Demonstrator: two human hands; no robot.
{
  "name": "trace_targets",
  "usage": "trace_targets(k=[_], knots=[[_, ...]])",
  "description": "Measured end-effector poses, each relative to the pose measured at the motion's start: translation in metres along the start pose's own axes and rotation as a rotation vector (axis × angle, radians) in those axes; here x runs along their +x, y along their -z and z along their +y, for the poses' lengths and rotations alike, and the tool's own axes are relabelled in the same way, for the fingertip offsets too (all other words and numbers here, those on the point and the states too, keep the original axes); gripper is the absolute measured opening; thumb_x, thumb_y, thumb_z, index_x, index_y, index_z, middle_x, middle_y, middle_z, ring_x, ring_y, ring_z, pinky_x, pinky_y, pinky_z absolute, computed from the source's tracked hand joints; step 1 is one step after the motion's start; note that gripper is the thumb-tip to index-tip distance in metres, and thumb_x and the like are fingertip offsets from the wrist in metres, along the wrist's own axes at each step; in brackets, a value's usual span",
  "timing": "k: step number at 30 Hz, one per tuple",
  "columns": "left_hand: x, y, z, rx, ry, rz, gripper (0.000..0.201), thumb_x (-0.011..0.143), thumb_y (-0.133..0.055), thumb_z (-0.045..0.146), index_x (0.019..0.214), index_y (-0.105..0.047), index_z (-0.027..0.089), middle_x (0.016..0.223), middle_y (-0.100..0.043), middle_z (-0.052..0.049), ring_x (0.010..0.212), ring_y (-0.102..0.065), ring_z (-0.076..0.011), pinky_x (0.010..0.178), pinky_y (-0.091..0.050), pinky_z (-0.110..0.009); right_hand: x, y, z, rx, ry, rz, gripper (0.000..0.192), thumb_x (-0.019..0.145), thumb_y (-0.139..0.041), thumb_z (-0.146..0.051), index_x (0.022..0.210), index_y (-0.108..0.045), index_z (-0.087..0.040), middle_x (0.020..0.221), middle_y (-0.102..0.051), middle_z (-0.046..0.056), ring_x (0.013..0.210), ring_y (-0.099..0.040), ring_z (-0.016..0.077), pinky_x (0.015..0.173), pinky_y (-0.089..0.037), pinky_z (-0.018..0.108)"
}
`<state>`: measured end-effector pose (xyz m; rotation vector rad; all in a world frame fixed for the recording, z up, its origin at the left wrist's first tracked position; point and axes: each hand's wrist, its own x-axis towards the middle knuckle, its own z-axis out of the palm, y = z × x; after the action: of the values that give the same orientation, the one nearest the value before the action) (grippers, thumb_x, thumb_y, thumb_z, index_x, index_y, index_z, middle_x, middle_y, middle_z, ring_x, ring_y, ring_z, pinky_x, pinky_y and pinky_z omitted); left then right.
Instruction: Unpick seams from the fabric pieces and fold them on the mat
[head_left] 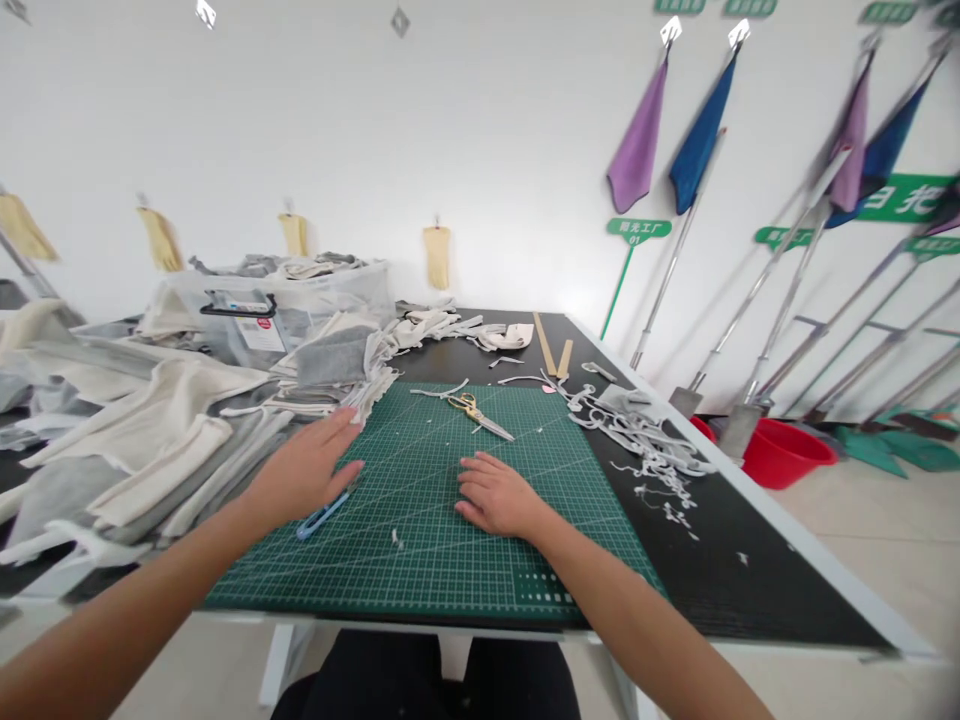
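Observation:
My left hand point(316, 462) is open at the left edge of the green cutting mat point(480, 575). Its fingertips reach the near side of a stack of grey and cream fabric pieces point(337, 365); whether they press on it I cannot tell. Under that hand lies a light-blue tool point(321, 518), partly hidden, its kind unclear. My right hand point(495, 497) rests palm down on the mat, fingers apart and slightly bent, holding nothing. Gold-handled scissors point(484, 416) lie beyond it, blades pointing right. A narrow fabric strip point(439, 391) is left of the scissors.
Loose fabric point(150, 420) covers the table's left side before a clear plastic box point(300, 300). Fabric scraps point(637, 425) lie along the right. Two wooden strips point(545, 345) rest at the back. A red basin point(787, 452) and mops stand on the floor at right.

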<state>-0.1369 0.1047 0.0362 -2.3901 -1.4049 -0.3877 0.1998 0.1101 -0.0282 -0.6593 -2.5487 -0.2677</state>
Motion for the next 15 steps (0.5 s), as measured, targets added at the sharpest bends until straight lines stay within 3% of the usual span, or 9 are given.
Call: trace_targets(k=[2,5,10,15], knots=[[0.011,-0.010,0.021,-0.072,-0.131,0.001,0.047,0.087,-0.042,0.045,0.121,-0.059,0.017,0.143,-0.043,-0.010,0.136,-0.032,-0.0258,0.113,-0.027,-0.041,0.001,0.002,-0.001,-0.007,-0.013,-0.029,0.024,0.090,-0.051,-0.034,0.097,-0.064,-0.016,0.106,-0.068,0.009,0.116,-0.054,0.0226,0.105,-0.035,0.040],[0.030,-0.028,0.055,-0.197,-0.234,0.000,0.042,0.089,-0.043,0.039,0.123,-0.058,0.021,0.141,-0.046,-0.007,0.134,-0.036,-0.0247,0.110,-0.034,-0.042,0.005,0.004,-0.001,-0.025,-0.050,-0.124,0.023,0.089,-0.050,-0.036,0.093,-0.063,-0.017,0.097,-0.068,0.008,0.096,-0.062,0.0193,0.088,-0.046,0.033],[0.063,-0.066,0.106,-0.396,-0.264,-0.082,0.041,0.090,-0.037,0.030,0.125,-0.057,0.020,0.136,-0.052,-0.009,0.130,-0.043,-0.0235,0.107,-0.039,-0.043,0.008,-0.003,0.006,-0.068,-0.071,-0.182,0.025,0.084,-0.053,-0.041,0.084,-0.064,-0.018,0.081,-0.068,0.005,0.075,-0.063,0.0187,0.069,-0.048,0.030],[0.086,-0.100,0.133,-0.469,-0.240,-0.177,0.049,0.089,-0.034,0.024,0.135,-0.046,0.016,0.141,-0.045,-0.012,0.133,-0.039,-0.0227,0.111,-0.035,-0.044,0.000,0.006,0.031,-0.056,-0.087,-0.163,0.019,0.081,-0.053,-0.034,0.074,-0.062,-0.019,0.071,-0.067,0.003,0.065,-0.062,0.0163,0.063,-0.046,0.027]])
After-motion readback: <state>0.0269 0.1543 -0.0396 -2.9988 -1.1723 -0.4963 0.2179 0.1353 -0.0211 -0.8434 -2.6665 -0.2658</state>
